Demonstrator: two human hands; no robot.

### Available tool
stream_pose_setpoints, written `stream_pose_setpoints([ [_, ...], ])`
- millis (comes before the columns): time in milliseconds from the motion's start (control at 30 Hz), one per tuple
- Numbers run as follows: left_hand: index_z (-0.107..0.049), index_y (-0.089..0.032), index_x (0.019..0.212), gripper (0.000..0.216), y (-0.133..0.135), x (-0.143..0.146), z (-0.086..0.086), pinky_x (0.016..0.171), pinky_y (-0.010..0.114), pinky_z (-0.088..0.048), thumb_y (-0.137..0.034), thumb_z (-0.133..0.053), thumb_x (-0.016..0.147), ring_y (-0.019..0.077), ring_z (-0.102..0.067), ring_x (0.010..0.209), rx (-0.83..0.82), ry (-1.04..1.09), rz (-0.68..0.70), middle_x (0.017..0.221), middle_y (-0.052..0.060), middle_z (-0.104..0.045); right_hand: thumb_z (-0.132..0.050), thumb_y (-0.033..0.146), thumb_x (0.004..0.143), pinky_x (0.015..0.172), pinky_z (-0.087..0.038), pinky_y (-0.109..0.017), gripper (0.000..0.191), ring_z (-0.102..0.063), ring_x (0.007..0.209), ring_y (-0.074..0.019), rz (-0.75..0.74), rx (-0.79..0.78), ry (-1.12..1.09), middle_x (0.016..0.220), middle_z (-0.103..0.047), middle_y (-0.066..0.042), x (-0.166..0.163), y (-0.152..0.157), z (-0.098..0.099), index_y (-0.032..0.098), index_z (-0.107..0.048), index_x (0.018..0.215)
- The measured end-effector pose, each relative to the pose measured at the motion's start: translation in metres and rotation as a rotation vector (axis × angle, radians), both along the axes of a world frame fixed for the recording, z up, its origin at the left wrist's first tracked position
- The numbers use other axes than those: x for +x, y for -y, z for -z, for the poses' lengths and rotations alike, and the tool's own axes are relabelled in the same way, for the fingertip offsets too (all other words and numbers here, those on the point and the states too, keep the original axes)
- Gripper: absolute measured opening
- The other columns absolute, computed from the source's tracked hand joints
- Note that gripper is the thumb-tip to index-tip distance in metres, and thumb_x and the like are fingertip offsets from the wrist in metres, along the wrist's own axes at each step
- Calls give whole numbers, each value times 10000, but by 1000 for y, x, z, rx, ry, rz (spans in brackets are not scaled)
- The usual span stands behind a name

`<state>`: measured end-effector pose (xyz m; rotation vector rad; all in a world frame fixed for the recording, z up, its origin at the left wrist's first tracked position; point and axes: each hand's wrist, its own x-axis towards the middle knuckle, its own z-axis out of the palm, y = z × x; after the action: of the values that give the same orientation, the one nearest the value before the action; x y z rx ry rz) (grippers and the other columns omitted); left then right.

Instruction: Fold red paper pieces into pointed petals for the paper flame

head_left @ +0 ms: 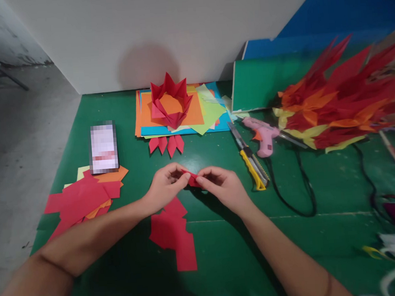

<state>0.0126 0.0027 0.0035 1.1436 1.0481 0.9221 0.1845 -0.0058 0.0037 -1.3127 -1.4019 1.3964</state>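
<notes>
Between my hands is a small piece of folded red paper (193,180). My left hand (169,183) pinches its left end between thumb and fingers, and my right hand (222,184) pinches the right end. My fingers hide part of the fold. Just below lie several red paper pieces (176,235) on the green table. Beyond my hands, several small folded red petals (166,145) rest in a row. Farther back a ring of pointed red folded paper (171,113) stands on a stack of coloured sheets (142,131).
A phone (103,148) stands at the left, beside red and orange paper scraps (82,196). On the right lie a yellow cutter knife (251,164), a pink glue gun (265,136) with a black cord (308,190), and a red-orange paper bundle (343,97). A white board (92,47) rises behind.
</notes>
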Motion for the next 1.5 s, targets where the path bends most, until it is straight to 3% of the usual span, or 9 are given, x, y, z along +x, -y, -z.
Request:
stream_pose_setpoints([
  [300,-559,-146,740,233,0,0,3,572,204,-491,-331,-698,709,79,-582,581,-43,64,-21,663,-10,-618,-620,323,777,537,-458,-227,165,-539,559,-101,-42,59,20,628,-602,14,0,1,-1,181,-613,695],
  [600,-633,-140,745,265,0,-1,2,602,220,-489,-376,-737,685,96,-592,623,-51,46,62,675,9,-642,-634,324,770,556,-476,-241,159,-569,592,-119,-10,122,52,648,-622,0,-2,2,1,184,-608,700],
  [1067,-620,-131,754,306,-2,-4,2,638,251,-524,-415,-722,702,114,-628,601,-149,52,36,643,24,-673,-628,299,757,532,-454,-236,140,-548,566,-112,28,129,82,634,-612,0,-3,1,4,178,-603,693],
  [1500,-613,-124,790,315,-6,-6,4,668,259,-533,-436,-587,820,130,-651,665,-155,166,71,709,51,-671,-648,362,751,518,-458,-242,206,-528,532,-107,48,79,36,600,-589,9,1,-1,2,179,-590,676],
])
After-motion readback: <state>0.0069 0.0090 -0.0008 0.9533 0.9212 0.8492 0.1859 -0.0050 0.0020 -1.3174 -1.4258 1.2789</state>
